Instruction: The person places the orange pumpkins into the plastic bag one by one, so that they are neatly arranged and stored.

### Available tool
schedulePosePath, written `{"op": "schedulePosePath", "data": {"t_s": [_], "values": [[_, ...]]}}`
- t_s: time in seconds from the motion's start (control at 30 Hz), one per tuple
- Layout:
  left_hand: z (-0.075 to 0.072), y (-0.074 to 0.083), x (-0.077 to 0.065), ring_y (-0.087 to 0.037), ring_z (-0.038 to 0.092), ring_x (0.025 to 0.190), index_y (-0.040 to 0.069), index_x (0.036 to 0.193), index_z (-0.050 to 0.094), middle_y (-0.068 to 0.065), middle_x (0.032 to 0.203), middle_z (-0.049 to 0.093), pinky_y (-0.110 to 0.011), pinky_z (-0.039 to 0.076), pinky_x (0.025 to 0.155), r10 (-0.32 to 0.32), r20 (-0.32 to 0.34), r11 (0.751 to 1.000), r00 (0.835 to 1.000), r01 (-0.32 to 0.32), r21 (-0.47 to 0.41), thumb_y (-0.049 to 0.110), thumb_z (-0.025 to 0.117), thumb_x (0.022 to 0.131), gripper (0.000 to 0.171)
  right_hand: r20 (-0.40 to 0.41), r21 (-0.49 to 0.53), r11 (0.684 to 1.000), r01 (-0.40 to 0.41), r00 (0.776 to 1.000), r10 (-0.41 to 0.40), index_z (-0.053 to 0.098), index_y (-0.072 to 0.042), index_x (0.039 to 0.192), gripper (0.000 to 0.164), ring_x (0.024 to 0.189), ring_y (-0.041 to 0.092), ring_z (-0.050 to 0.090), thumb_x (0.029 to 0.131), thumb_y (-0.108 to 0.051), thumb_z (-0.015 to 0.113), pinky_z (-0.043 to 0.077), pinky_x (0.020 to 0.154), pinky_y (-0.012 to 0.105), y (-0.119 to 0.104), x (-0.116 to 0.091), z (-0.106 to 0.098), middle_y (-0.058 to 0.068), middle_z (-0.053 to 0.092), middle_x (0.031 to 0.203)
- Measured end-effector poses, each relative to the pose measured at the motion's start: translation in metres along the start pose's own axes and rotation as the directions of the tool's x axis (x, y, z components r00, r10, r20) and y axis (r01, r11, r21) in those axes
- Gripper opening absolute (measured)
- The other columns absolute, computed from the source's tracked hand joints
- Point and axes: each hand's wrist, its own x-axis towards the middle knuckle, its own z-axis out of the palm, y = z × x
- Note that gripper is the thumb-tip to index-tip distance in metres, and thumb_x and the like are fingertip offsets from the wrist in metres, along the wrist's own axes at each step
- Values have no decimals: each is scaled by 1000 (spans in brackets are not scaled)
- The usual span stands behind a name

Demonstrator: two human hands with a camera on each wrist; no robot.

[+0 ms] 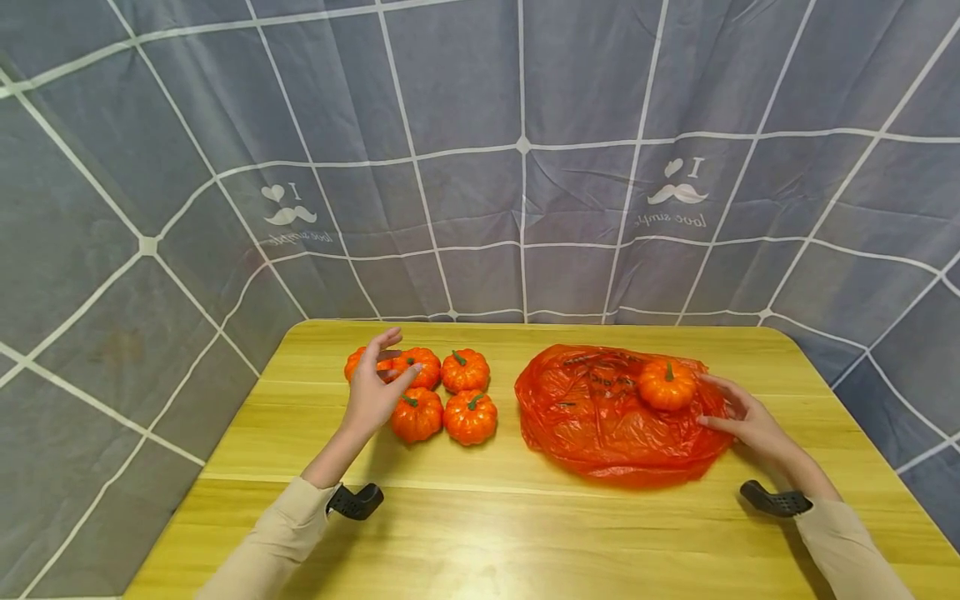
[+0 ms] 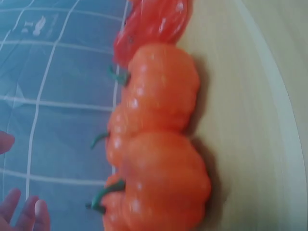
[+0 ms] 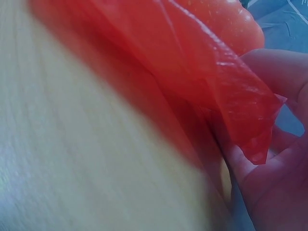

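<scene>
Free tabletop (image 1: 540,533) in front, pumpkins (image 1: 470,419), bag (image 1: 581,446) behind

There are six pumpkins (image 1: 470,418), one bag (image 1: 577,425), two hands (image 1: 373,398).

On the wood-grained table (image 1: 540,529), we see five orange pumpkins (image 1: 466,372) clustered left and a red plastic bag (image 1: 573,421) right.

The pumpkins (image 1: 470,419) are orange with green stems (image 1: 476,401). The plastic bag (image 1: 577,425) is translucent red, printed with dark lettering (image 1: 600,379). The worktop (image 1: 487,542) is yellow, streaked with wood grain. The backdrop cloth (image 1: 472,100) is grey-blue, crossed by white grid lines (image 1: 522,92) and printed with white hearts (image 1: 273,192) and moustaches (image 1: 678,194). Beige sleeves (image 1: 277,533), black wrist mounts (image 1: 356,502).
</scene>
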Motion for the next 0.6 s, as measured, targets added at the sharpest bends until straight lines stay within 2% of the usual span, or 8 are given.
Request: {"op": "schedulePosePath", "data": {"t_s": [0.2, 0.4, 0.6], "values": [[-20, -13, 1, -32, 51, 115, 11, 138, 46, -11, 136, 52, -45, 46, 90, 24, -66, 999, 998, -21, 45, 12, 69, 87, 56, -1, -27, 1000, 1, 1000, -1, 36, -1, 143, 61, 106, -14, 54, 87, 7, 61, 50, 79, 10, 1, -1, 0, -31, 46, 127], [-34, -27, 4, -33, 49, 116, 6, 136, 47, -15, 134, 51, -47, 43, 89, 55, -165, 996, 985, -43, 72, 9, 73, 83, 59, -2, -12, 1000, -4, 1000, 4, 37, -3, 143, 61, 105, -13, 55, 88, 7, 61, 51, 77, 12, 0, -1, 0, -30, 46, 127], [-45, -49, 10, -35, 47, 117, 3, 135, 47, -20, 133, 51, -50, 40, 90, 72, -199, 993, 977, -52, 103, 6, 74, 81, 61, 0, 7, 1000, -2, 1000, 2, 38, -3, 143, 61, 104, -12, 56, 87, 8, 60, 52, 76, 13, -1, 0, 0, -29, 47, 127]]}}
